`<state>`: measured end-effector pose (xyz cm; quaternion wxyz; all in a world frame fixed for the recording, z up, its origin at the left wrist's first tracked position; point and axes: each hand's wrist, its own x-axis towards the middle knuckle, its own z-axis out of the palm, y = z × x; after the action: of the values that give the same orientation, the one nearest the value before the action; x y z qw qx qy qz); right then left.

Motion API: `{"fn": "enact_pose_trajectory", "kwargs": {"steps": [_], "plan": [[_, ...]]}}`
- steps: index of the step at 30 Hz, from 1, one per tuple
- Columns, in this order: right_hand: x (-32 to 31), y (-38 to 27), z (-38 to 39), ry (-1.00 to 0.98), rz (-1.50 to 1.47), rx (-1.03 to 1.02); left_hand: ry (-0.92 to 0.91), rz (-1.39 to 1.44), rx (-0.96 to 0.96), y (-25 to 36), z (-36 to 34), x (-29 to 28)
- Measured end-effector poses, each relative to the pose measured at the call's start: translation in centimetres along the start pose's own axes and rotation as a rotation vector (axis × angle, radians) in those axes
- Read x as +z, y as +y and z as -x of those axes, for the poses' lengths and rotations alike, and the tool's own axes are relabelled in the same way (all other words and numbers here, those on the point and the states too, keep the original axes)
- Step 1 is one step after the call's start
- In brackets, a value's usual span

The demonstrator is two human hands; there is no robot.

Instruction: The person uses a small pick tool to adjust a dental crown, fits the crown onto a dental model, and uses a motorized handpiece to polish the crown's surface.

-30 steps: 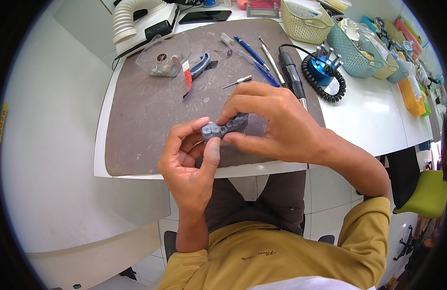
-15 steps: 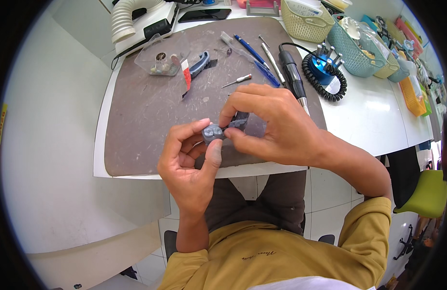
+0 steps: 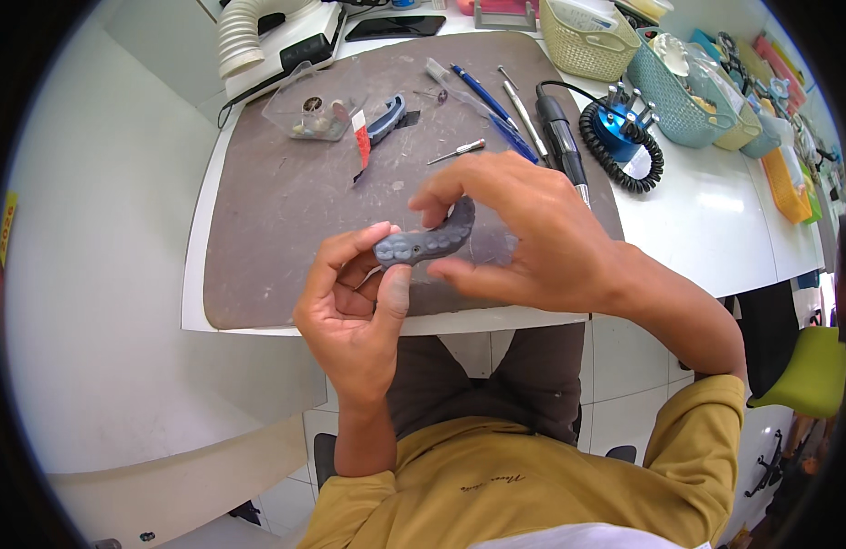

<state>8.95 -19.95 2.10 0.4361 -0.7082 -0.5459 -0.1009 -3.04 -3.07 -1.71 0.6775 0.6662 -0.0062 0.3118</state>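
A dark grey dental model (image 3: 423, 243), a curved arch with moulded teeth, is above the near part of the mat. My left hand (image 3: 350, 288) pinches its left end between thumb and fingers. A small round dark hole shows among the teeth near that end. Around the other end, my right hand (image 3: 523, 233) is spread, its thumb and index finger apart on either side of the arch. Nothing shows between them except the model; whether a fingertip touches its far side I cannot tell.
On the brown mat (image 3: 258, 247) lie a clear box (image 3: 304, 123), a blue-grey arch piece (image 3: 386, 121), a small screwdriver (image 3: 458, 152) and several pens. A black handpiece (image 3: 558, 137) and a blue bur stand (image 3: 615, 133) are at the right. Baskets (image 3: 587, 46) line the back right.
My right thumb and fingers have opened and drawn away from the middle of the dental model, uncovering the arch and its hole. My left hand keeps its pinch.
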Motion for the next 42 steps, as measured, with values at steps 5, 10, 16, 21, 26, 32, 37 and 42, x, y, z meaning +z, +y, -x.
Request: {"fn": "enact_pose_trajectory", "kwargs": {"steps": [5, 10, 16, 21, 26, 32, 37, 42], "plan": [[-1.7, 0.3, -0.6, 0.186, -0.074, 0.083, 0.071, 0.058, -0.002, -0.3, -0.2, -0.1], [-3.1, 1.1, -1.1, 0.128, -0.089, 0.452, 0.173, 0.148, -0.056, 0.0, -0.8, -0.8], [-1.3, 3.4, 0.3, -0.130, 0.166, 0.311, 0.144, 0.390, -0.152, -0.7, -2.3, -1.5], [-0.1, 3.3, -0.1, -0.131, 0.165, 0.292, 0.040, 0.542, -0.253, -1.0, -3.0, -0.7], [-0.7, 2.2, -0.6, -0.086, 0.001, 0.474, 0.021, 0.450, -0.248, -0.8, -2.9, -0.3], [-2.0, 1.9, -1.0, -0.057, -0.492, 0.654, -0.023, 0.471, -0.257, -0.9, -2.6, -0.2], [-2.0, 1.3, -1.1, -0.057, -0.642, 0.690, -0.078, 0.481, -0.307, -0.8, -2.6, -0.2], [-2.0, 0.6, -1.2, -0.056, -0.761, 0.685, -0.103, 0.369, -0.301, -0.4, -2.6, 0.0]]}}
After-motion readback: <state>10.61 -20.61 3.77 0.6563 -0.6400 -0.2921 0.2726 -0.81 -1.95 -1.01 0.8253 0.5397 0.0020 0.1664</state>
